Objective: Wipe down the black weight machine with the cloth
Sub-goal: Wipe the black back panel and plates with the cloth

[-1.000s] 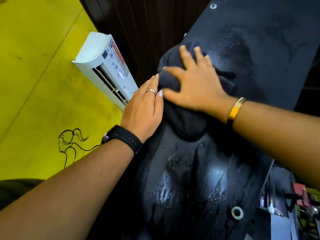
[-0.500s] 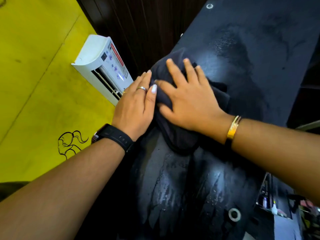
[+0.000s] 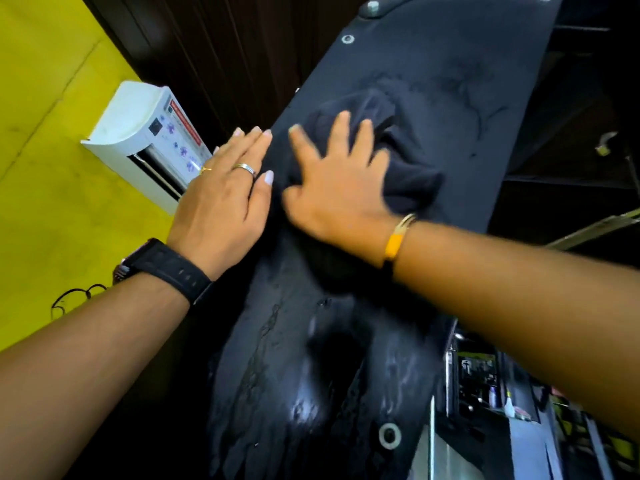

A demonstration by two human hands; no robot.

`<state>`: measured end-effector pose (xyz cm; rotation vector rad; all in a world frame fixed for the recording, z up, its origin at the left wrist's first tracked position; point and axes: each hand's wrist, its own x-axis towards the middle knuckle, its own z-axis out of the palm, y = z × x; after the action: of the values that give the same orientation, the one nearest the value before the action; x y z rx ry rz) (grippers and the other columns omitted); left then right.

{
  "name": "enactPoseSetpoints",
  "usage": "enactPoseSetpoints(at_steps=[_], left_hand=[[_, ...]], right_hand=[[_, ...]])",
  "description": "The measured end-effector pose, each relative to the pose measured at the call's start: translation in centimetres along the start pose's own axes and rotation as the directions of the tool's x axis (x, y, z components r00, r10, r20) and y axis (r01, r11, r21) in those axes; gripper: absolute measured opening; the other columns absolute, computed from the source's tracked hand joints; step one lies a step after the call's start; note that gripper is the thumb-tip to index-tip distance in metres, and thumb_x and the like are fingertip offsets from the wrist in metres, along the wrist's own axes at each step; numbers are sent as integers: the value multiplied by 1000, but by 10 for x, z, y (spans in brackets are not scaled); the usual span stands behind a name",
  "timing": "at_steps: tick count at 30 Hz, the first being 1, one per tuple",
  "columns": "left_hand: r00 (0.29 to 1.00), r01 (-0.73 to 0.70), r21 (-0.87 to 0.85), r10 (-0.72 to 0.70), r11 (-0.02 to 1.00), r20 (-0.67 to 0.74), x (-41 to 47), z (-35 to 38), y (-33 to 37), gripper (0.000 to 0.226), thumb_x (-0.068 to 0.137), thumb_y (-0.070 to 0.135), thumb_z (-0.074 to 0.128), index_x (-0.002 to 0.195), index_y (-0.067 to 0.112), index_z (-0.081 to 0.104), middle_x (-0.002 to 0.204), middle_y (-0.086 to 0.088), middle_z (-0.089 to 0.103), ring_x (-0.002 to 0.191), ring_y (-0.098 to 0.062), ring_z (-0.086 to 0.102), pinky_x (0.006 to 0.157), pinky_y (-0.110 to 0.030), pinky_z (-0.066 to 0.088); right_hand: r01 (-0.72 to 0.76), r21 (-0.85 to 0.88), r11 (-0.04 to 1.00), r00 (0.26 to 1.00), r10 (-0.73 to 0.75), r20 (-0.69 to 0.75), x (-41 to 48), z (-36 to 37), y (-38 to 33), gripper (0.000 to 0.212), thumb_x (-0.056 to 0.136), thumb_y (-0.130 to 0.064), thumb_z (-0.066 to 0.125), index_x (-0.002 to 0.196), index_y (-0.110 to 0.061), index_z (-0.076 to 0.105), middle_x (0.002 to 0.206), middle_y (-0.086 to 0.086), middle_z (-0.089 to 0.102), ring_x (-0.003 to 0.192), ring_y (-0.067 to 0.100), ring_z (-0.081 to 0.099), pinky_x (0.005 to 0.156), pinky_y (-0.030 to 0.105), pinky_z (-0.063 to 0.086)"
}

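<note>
Machine: the black weight machine (image 3: 450, 64) is a long, flat, smooth panel with small round metal rings (image 3: 389, 435) set in it.
Wet part: the near end of the machine is shiny with water streaks (image 3: 263, 358); the far end looks dull and dry.
Cloth: the cloth (image 3: 405, 174) is dark, soft and bunched up in folds, lying on the middle of the machine.
Right hand: the right hand (image 3: 343, 188) lies flat on the cloth, fingers spread wide, pressing it onto the machine. It looks a bit blurry. A yellow bracelet (image 3: 396, 242) is on the wrist.
Left hand: the left hand (image 3: 221, 199) rests flat on the machine's left edge, fingers straight and close together, holding nothing. It wears a ring (image 3: 245, 169) and a black watch (image 3: 169, 268).
Left of the machine: a white, boxy air cooler (image 3: 145, 140) on a yellow wall (image 3: 52, 168).
</note>
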<state>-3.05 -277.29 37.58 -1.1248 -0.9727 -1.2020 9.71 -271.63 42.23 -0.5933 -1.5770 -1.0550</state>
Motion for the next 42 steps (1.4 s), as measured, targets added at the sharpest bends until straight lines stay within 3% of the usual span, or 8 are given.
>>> enactPoseSetpoints(at_steps=[5,9,14,19,25,34,38,42], left_hand=[[997,58,-83,-53,995,54,26,16,19,59,96,35,28,148,9,38,155,-8,35,146,-18,23,114,-17,8],[994,37,-127,-23,991,107,37,32,36,62,95,36,25,150,8,33,156,-9,32,147,-20,23,121,-31,13],[972,-10,59,-4,998,235,26,47,33,56,104,37,27,155,14,21,162,0,18,149,-17,11,120,-35,6],[974,-27,98,5,995,226,26,48,30,55,105,33,29,155,17,16,163,3,13,150,-14,7,120,-31,2],[967,72,165,-109,984,231,25,46,31,64,102,43,28,156,13,8,164,-2,5,150,-17,1,121,-37,1],[966,68,182,-111,981,234,23,44,31,69,102,44,26,155,8,2,164,-6,1,150,-19,-3,121,-37,0],[961,132,194,-174,972,216,22,45,31,77,100,49,28,153,3,-4,163,-13,-3,150,-22,-4,120,-37,-1],[950,175,184,-215,967,227,22,43,34,82,99,53,29,153,3,-5,163,-13,-4,150,-22,-6,120,-36,-2]], right_hand=[[210,-13,978,975,-211,-75,-24,11,19,83,74,-80,38,147,-42,28,161,15,4,144,49,-1,101,77,1],[212,-118,970,967,-226,-115,-7,2,74,82,75,-81,22,141,-37,43,160,9,18,145,43,12,105,74,12],[-93,-162,982,984,66,-168,27,-14,159,71,87,-75,31,141,-31,41,159,12,19,142,44,17,108,56,25],[-377,-65,924,921,366,-136,40,-12,148,83,83,-79,36,145,-24,32,160,18,5,142,50,9,108,59,17],[156,-124,980,984,-166,-72,26,0,99,93,65,-88,24,144,-39,33,162,8,10,144,42,12,106,59,23],[31,-28,999,997,-33,-68,90,-4,110,69,80,-76,42,140,-42,41,161,0,16,146,35,12,111,54,17],[305,-26,952,952,-305,-14,91,5,64,85,66,-81,17,138,-44,43,160,-6,18,148,26,12,111,49,21],[469,101,878,878,-475,52,110,-4,79,69,76,-67,34,138,-40,48,157,-9,27,144,21,25,111,48,28]])
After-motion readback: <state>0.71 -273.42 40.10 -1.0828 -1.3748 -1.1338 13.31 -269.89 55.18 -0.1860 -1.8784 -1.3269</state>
